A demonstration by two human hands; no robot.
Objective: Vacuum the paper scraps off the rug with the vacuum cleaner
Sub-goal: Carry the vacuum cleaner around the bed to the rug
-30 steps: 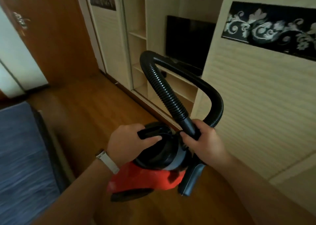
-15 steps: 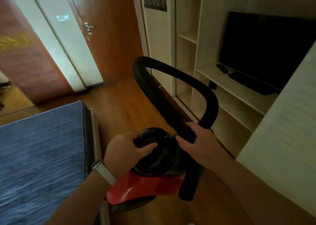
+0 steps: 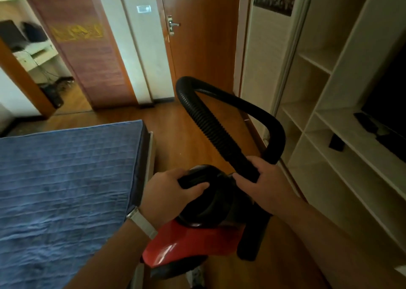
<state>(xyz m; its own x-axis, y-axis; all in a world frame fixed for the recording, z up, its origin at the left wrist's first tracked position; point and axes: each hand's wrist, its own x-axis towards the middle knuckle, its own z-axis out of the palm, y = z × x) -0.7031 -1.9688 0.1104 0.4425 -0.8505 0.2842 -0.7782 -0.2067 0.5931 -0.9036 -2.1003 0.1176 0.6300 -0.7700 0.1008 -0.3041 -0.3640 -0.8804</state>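
Left hand [image 3: 167, 192], fingers curled round the black carry handle [image 3: 191, 182] on top of the canister vacuum cleaner [image 3: 193, 242]. The right hand [image 3: 263, 183] is wrapped round the smooth cuff where the ribbed hose [image 3: 211, 126] ends. We see the red-bodied vacuum hanging from these two grips over the wooden floor [image 3: 189, 130], between the right edge of the blue-covered bed [image 3: 66, 179] and the open shelving unit [image 3: 329, 135]; whether it clears the floor we cannot tell. Neither rug nor paper scraps are in view. We judge the body to be rigid plastic and moderately heavy because of its motor, so the handle is the place to bear its weight. The hose is flexible and springy, looping up in an arch, and will not support the load. The stiff cuff and the dark nozzle tube [image 3: 252, 242] hanging below it give the firm hold for steering suction.
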